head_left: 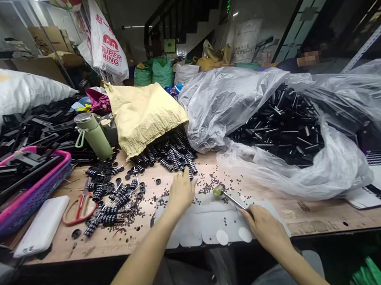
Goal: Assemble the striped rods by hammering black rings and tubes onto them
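My left hand [181, 192] reaches forward over the wooden table [126, 239], its fingers curled down at the near edge of a pile of black ribbed parts [172, 155]; whether it holds one I cannot make out. My right hand [265, 229] grips the handle of a thin metal tool [234, 199] whose green-tipped end [218, 190] rests on the table among small black beads [218, 181]. Both hands sit over a white scalloped sheet [207, 224] at the table's front edge.
A clear plastic bag of black tubes [282, 128] fills the right. A yellow bag [142, 114] lies behind the ribbed parts. A green bottle [93, 134], red scissors [80, 208], a white phone [42, 226] and a pink basket [25, 192] are on the left.
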Tool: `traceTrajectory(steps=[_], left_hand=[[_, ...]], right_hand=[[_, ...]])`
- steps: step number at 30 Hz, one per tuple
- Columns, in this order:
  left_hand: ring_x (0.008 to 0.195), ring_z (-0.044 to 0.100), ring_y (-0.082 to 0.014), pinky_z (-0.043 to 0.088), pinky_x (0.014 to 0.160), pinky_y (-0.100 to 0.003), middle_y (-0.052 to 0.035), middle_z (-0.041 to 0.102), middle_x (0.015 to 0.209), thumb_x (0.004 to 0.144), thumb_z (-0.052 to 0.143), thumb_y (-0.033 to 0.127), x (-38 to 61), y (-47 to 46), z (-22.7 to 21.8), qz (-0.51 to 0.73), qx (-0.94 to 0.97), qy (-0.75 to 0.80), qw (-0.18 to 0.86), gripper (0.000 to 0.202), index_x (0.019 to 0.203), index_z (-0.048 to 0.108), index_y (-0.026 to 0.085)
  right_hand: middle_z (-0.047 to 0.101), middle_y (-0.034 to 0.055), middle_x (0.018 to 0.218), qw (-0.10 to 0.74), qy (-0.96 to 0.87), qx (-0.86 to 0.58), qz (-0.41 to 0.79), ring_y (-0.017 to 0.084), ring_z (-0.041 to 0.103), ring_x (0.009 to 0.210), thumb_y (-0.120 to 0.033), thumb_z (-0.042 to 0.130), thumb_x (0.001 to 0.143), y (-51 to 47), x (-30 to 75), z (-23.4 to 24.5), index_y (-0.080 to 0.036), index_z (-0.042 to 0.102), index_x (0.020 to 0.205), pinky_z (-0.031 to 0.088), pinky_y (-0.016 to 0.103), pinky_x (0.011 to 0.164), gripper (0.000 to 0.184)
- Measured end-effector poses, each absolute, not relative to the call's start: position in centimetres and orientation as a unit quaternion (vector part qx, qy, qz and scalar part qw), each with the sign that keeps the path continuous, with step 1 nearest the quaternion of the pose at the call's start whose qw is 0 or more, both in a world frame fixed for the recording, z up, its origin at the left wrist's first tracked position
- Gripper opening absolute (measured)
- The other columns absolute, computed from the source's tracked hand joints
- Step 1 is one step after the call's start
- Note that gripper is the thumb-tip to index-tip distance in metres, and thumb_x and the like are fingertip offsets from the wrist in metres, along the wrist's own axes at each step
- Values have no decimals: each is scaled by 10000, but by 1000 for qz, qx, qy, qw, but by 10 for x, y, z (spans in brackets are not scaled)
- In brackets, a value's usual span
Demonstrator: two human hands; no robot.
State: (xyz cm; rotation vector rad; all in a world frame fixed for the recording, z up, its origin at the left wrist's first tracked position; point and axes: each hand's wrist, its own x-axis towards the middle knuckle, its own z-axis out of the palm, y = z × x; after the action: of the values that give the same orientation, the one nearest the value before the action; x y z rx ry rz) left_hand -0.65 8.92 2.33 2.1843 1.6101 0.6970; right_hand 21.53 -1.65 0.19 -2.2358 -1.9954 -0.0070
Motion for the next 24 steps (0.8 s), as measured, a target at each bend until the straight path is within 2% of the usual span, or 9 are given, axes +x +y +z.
traceTrajectory(steps=[3,6,8,10,14,17,20,22,24], left_hand=[[1054,417,-357,347,827,-445,-247,446,1147,633,618,529,-4,147,22,181,797,566,106,805,1238,346,75],[1037,417,-342,330,850,-431,-199,483,1107,475,731,518,-5,172,13,156,834,524,70,779,1088,475,111],[1015,433,-312,338,850,-405,-156,516,1059,473,739,504,-8,171,10,164,845,504,68,703,1022,504,132],[1016,437,-289,345,858,-389,-137,515,1065,493,732,498,-12,159,10,172,854,487,66,726,1067,475,136],[1099,393,-272,332,920,-400,-151,460,1161,552,701,488,-27,119,17,261,863,426,79,820,1199,358,118],[1105,397,-272,351,922,-420,-152,461,1156,602,663,491,-46,83,22,299,855,405,122,779,1212,348,124],[1125,388,-273,367,919,-419,-127,437,1194,637,666,405,-70,53,20,253,847,443,152,717,1236,341,180],[1148,370,-287,357,931,-426,-115,415,1230,616,691,364,-83,40,14,203,837,484,155,745,1254,335,219],[1168,348,-312,336,944,-445,-124,398,1253,578,707,416,-88,30,7,164,825,518,159,824,1279,315,227]], right_hand=[[531,54,747,91,-687,-720,-38,225,522,765,-425,335,863,-14,218,-12,-202,439,734,386,321,637,277],[516,49,745,109,-698,-708,-21,209,503,735,-422,364,855,-12,221,-17,-199,443,734,390,322,639,267],[511,44,738,126,-704,-699,-5,199,493,715,-419,381,850,-9,222,-14,-198,447,731,389,322,642,259],[512,45,749,150,-709,-689,7,196,489,720,-408,394,848,-4,218,-9,-196,454,745,389,324,654,243],[524,54,809,202,-718,-665,39,201,494,782,-388,400,854,12,198,8,-193,460,803,395,327,693,210],[534,54,838,229,-737,-632,77,194,502,809,-366,391,863,30,177,18,-194,469,825,406,316,709,193],[555,59,889,226,-760,-601,101,188,514,843,-323,385,871,55,152,20,-187,500,885,423,302,719,178],[567,68,930,213,-775,-587,97,195,510,885,-291,408,863,78,132,17,-177,520,942,425,307,745,179],[569,76,971,206,-785,-576,91,203,496,920,-254,433,850,101,112,12,-172,536,973,417,316,772,180]])
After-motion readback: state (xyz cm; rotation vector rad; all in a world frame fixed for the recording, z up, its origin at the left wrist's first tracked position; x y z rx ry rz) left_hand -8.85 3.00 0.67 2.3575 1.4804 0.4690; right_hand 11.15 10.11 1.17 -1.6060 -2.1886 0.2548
